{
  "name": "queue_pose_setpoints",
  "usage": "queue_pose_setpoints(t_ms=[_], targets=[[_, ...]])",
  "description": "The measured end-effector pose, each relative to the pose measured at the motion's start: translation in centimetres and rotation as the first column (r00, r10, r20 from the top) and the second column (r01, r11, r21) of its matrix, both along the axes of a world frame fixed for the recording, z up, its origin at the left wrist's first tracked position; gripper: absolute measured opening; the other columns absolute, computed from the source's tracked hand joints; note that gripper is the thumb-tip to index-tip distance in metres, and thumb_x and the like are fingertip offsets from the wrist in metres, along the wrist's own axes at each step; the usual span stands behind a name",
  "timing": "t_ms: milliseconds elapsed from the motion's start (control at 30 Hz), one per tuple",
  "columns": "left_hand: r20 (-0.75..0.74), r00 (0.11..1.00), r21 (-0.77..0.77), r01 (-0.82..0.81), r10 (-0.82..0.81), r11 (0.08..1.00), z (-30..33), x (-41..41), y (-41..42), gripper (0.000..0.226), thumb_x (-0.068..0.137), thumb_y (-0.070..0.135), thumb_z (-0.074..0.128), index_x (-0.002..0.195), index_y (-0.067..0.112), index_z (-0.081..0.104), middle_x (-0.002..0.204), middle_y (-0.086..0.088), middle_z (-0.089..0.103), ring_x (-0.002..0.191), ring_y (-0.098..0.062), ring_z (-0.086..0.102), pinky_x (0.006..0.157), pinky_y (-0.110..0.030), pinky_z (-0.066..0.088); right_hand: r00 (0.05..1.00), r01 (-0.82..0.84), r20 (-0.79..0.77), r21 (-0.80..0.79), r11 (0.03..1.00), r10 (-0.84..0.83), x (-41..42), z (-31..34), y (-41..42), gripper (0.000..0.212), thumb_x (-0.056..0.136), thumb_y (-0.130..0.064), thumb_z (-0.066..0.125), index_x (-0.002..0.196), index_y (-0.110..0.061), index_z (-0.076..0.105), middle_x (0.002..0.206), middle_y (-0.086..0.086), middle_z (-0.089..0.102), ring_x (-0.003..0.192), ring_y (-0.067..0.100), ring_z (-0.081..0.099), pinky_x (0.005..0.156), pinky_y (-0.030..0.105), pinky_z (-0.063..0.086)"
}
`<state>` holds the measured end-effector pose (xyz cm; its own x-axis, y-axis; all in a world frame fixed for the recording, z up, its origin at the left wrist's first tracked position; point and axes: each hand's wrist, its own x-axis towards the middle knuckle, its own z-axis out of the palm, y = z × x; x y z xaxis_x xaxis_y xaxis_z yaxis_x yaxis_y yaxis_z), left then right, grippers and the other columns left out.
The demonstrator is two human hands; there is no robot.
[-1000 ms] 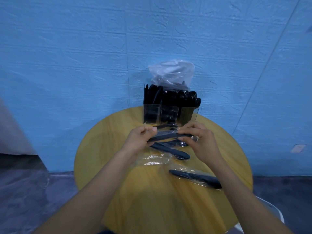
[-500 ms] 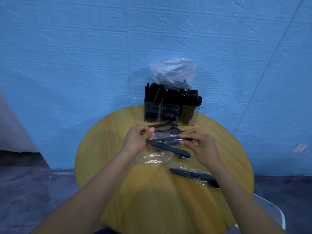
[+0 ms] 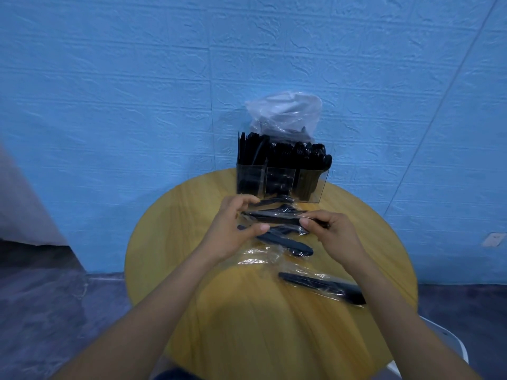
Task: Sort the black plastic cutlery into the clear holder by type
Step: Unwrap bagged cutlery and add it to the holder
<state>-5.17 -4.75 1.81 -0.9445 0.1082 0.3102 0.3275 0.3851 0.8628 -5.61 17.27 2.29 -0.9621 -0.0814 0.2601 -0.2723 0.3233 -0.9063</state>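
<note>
Between both hands, a wrapped black knife (image 3: 274, 216).
Left fingers (image 3: 248, 200) and right fingers (image 3: 308, 222) pinch its ends, above the table (image 3: 175, 259).

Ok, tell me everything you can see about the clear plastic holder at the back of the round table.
The clear plastic holder is a see-through box split by upright dividers into three compartments side by side. It stands upright at the far edge of the round wooden table, close to the blue wall. All three compartments are packed with upright black plastic cutlery rising above the rim; rounded ends show on the right. A crumpled clear plastic bag sits behind it. Neither hand touches it.
</note>
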Motion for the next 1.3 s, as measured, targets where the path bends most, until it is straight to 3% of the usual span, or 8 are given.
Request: queue_pose_setpoints(t_ms=[133,433,633,800,967,1100,1200,1300], targets=[[-0.056,0.995,0.051,-0.085,0.088,0.995,0.2,-0.3,0.4,0.014,0.081,0.016,0.072,0.080,0.028,0.063,0.082,0.009,0.065,0.074,-0.002,0.058,0.071,-0.014,0.045,1.000,-0.021,0.015,0.001,1.000,0.021,0.3,0.4,-0.6,0.009,0.088,-0.019,0.064,0.091,-0.023,0.072,0.085,-0.009,0.071,0.075,-0.003,0.061,0.069,0.009,0.046],[0.011,0.995,0.188,-0.103,0.103,0.977,0.5,-0.7,0.8,0.018,0.078,0.013,0.074,0.081,0.028,0.063,0.078,0.008,0.066,0.074,-0.008,0.064,0.071,-0.021,0.053,1.000,0.029,0.008,0.072,0.997,-0.029,0.1,1.2,-0.2,0.005,0.084,-0.021,0.070,0.080,-0.020,0.070,0.069,-0.001,0.064,0.061,0.004,0.053,0.062,0.020,0.044],[0.038,0.998,0.250,-0.060,0.052,0.966,0.6,-0.7,0.8,0.018,0.090,0.007,0.059,0.080,0.020,0.064,0.065,0.009,0.061,0.053,0.004,0.054,0.054,-0.012,0.044,0.993,0.058,0.106,-0.010,0.998,-0.057,0.0,1.0,-0.1,0.013,0.086,-0.020,0.067,0.076,-0.013,0.070,0.064,-0.003,0.061,0.050,-0.004,0.049,0.054,0.012,0.040],[0.072,0.997,0.263,-0.039,0.021,0.964,0.3,-0.6,0.7,0.019,0.095,0.015,0.051,0.088,0.022,0.067,0.066,0.000,0.059,0.065,-0.012,0.055,0.066,-0.025,0.050,0.987,0.089,0.138,-0.016,0.996,-0.085,-0.1,0.8,-0.4,0.016,0.087,-0.020,0.067,0.074,-0.012,0.071,0.063,0.000,0.060,0.049,-0.001,0.047,0.056,0.021,0.039],[0.001,1.000,0.258,-0.027,0.027,0.966,0.5,-0.3,0.4,0.014,0.087,0.011,0.063,0.083,0.023,0.068,0.073,0.007,0.065,0.066,-0.012,0.058,0.070,-0.033,0.054,0.980,0.090,0.180,-0.048,0.995,-0.081,-0.1,1.0,-0.2,0.019,0.087,-0.019,0.066,0.073,-0.007,0.070,0.060,0.002,0.056,0.054,0.011,0.044,0.054,0.025,0.037],[0.013,0.997,0.324,-0.071,0.071,0.943,0.8,-0.3,0.8,0.018,0.087,0.012,0.064,0.077,0.026,0.068,0.070,0.012,0.065,0.064,-0.002,0.056,0.064,-0.024,0.054,0.974,0.083,0.218,-0.079,0.993,-0.064,-0.2,1.2,-0.2,0.019,0.087,-0.019,0.067,0.074,-0.006,0.071,0.063,0.007,0.052,0.058,0.016,0.040,0.054,0.028,0.034],[0.052,0.997,0.419,-0.081,0.065,0.905,0.8,-0.2,1.1,0.015,0.089,0.014,0.061,0.079,0.023,0.068,0.078,-0.004,0.063,0.070,-0.010,0.055,0.068,-0.026,0.056,0.971,0.071,0.234,-0.098,0.993,-0.047,-0.3,1.5,-0.3,0.021,0.086,-0.020,0.068,0.073,-0.004,0.069,0.064,0.009,0.049,0.058,0.016,0.037,0.053,0.027,0.033],[0.129,0.991,0.530,-0.103,0.041,0.842,1.0,0.0,1.3,0.015,0.091,0.016,0.058,0.081,0.020,0.068,0.072,0.006,0.065,0.071,-0.008,0.059,0.074,-0.027,0.057,0.968,0.060,0.250,-0.113,0.992,-0.030,-0.4,1.7,-0.6,0.021,0.086,-0.020,0.068,0.076,-0.002,0.070,0.067,0.011,0.049,0.057,0.015,0.038,0.052,0.024,0.033]])
